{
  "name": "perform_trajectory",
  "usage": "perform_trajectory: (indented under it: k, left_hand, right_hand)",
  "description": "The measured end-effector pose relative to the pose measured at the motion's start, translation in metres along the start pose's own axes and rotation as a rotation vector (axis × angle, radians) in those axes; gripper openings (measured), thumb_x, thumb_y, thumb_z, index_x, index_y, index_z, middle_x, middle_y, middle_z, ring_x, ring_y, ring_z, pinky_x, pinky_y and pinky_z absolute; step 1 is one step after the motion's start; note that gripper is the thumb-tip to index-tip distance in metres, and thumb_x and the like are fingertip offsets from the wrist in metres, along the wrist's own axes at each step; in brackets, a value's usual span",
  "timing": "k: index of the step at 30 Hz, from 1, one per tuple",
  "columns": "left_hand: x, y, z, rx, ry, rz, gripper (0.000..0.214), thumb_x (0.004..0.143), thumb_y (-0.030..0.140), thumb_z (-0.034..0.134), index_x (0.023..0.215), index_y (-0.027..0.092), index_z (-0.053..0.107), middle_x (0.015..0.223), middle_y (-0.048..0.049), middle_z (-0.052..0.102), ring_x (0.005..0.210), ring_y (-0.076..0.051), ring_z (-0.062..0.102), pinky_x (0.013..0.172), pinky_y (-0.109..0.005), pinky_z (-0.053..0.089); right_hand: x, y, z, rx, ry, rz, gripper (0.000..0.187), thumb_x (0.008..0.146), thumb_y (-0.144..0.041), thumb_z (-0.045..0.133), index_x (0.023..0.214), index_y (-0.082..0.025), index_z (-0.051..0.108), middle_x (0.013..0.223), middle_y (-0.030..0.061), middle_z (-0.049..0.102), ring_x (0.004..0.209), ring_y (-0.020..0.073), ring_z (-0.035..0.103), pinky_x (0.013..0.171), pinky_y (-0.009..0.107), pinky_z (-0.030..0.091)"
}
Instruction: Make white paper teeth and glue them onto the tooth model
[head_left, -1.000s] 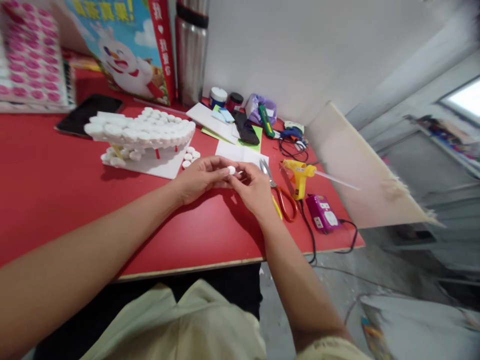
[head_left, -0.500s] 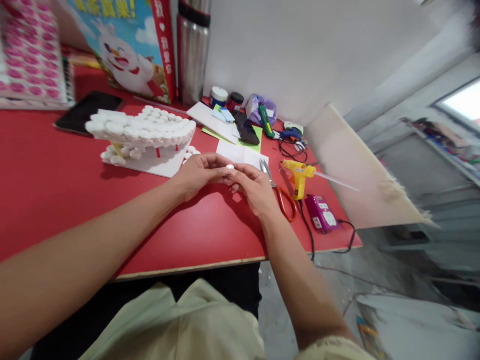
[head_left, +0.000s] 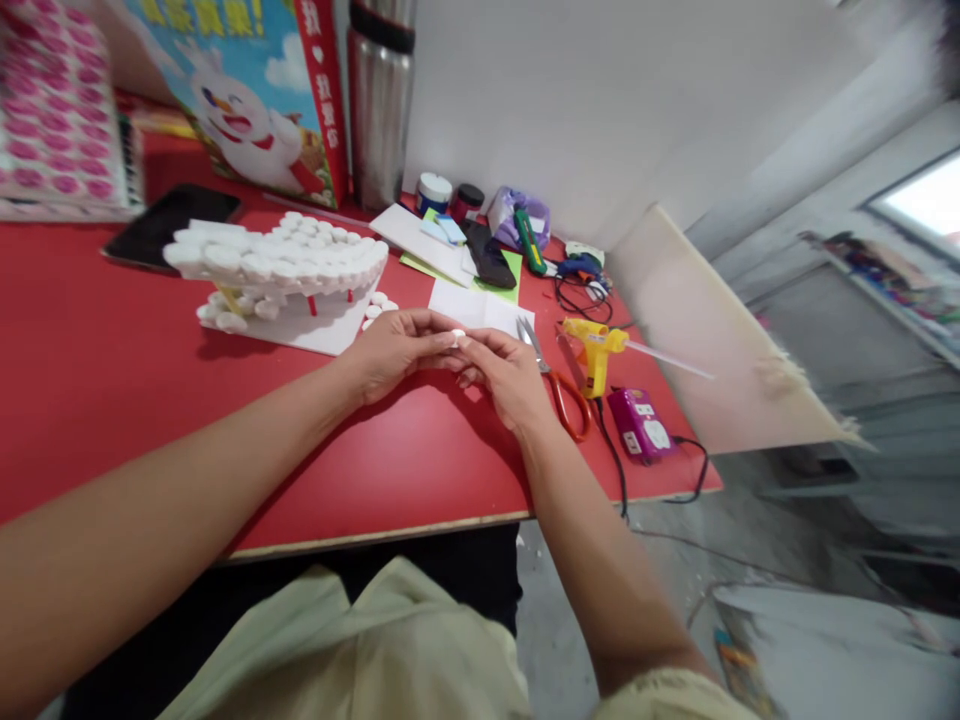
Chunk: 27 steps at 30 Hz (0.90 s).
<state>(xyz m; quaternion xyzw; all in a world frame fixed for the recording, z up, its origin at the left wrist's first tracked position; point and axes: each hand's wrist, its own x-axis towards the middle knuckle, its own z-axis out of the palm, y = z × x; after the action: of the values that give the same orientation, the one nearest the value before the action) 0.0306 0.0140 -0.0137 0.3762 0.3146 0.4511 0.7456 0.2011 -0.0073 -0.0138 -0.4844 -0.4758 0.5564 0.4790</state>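
Note:
A small white rounded piece (head_left: 458, 337), its exact kind too small to tell, is pinched between the fingertips of my left hand (head_left: 397, 350) and my right hand (head_left: 506, 372). Both hands meet above the red table, fingers curled and closed. Left of them stands a model (head_left: 277, 262) covered in similar white pieces, raised on red and yellow posts over a white base board (head_left: 315, 333). A few loose white pieces (head_left: 380, 305) lie between the model and my left hand.
Right of my hands lie scissors (head_left: 566, 400), a yellow glue gun (head_left: 592, 350) and a purple power socket (head_left: 643, 425) with cords. Behind are white paper (head_left: 480, 303), a green cutter (head_left: 530, 240), jars (head_left: 433, 193), a steel bottle (head_left: 381, 110), a printed box (head_left: 247, 110) and a phone (head_left: 172, 222).
The white piece looks slightly turned and lower between my fingertips. The whole view has shifted a little; both hands stay in the same place over the table.

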Motion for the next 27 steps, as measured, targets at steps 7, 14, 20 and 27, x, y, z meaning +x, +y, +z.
perform_trajectory:
  k: [7, 14, 20, 27]
  left_hand:
    - [0.004, 0.003, -0.006, -0.084, 0.045, -0.130, 0.018, 0.074, 0.014, 0.091, 0.083, 0.009, 0.076, 0.078, -0.0058, 0.076, 0.064, -0.012, 0.072, 0.070, -0.023, 0.061]
    - [0.003, 0.000, -0.006, -0.022, -0.052, -0.118, 0.035, 0.064, 0.032, 0.099, 0.075, 0.008, 0.075, 0.067, -0.0055, 0.072, 0.059, -0.009, 0.065, 0.060, -0.017, 0.055]
    - [-0.003, 0.004, -0.002, 0.201, -0.072, 0.008, 0.024, 0.079, 0.032, 0.087, 0.074, 0.012, 0.074, 0.059, -0.0037, 0.068, 0.042, -0.006, 0.052, 0.041, -0.016, 0.037]
    - [-0.030, -0.010, 0.025, 0.802, -0.674, 0.237, 0.017, 0.093, 0.011, 0.060, 0.080, 0.013, 0.071, 0.073, -0.0057, 0.076, 0.064, -0.012, 0.069, 0.063, -0.021, 0.050]
  right_hand:
    - [-0.005, -0.005, 0.001, -0.355, 0.134, -0.323, 0.034, 0.079, -0.035, 0.080, 0.111, -0.025, 0.074, 0.090, -0.0002, 0.062, 0.068, 0.0126, 0.057, 0.060, 0.028, 0.052]
    - [-0.009, -0.005, 0.005, -0.461, 0.075, -0.385, 0.015, 0.084, -0.032, 0.075, 0.096, -0.024, 0.076, 0.078, -0.0007, 0.062, 0.070, 0.0147, 0.055, 0.069, 0.031, 0.049]
    - [-0.001, -0.018, -0.008, 0.141, 0.226, -0.171, 0.030, 0.079, -0.048, 0.081, 0.084, -0.021, 0.069, 0.066, -0.0053, 0.054, 0.051, 0.0076, 0.044, 0.049, 0.025, 0.038]
    - [0.004, -0.008, -0.010, -0.149, 0.152, -0.301, 0.024, 0.085, -0.042, 0.079, 0.097, -0.022, 0.074, 0.070, -0.0045, 0.063, 0.054, 0.0084, 0.052, 0.054, 0.024, 0.044]
